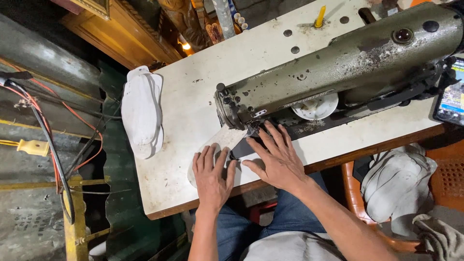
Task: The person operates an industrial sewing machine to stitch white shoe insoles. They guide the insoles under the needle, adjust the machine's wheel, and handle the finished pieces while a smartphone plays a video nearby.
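A white sole-shaped piece (223, 140) lies flat on the white table (193, 106), under the needle end of an old olive-green sewing machine (338, 67). My left hand (211, 175) presses flat on the near end of the piece, fingers spread. Just to its right, my right hand (274, 158) rests flat with its fingers reaching toward the needle area (251, 129), over a dark strip (241, 149) beside the piece.
A stack of white sole-shaped pieces (141, 112) lies at the table's left edge. More white pieces (396, 183) sit on an orange chair at right. A phone (452, 94) lies at the far right. Cables (48, 130) hang at left. A yellow spindle (320, 17) stands at the back.
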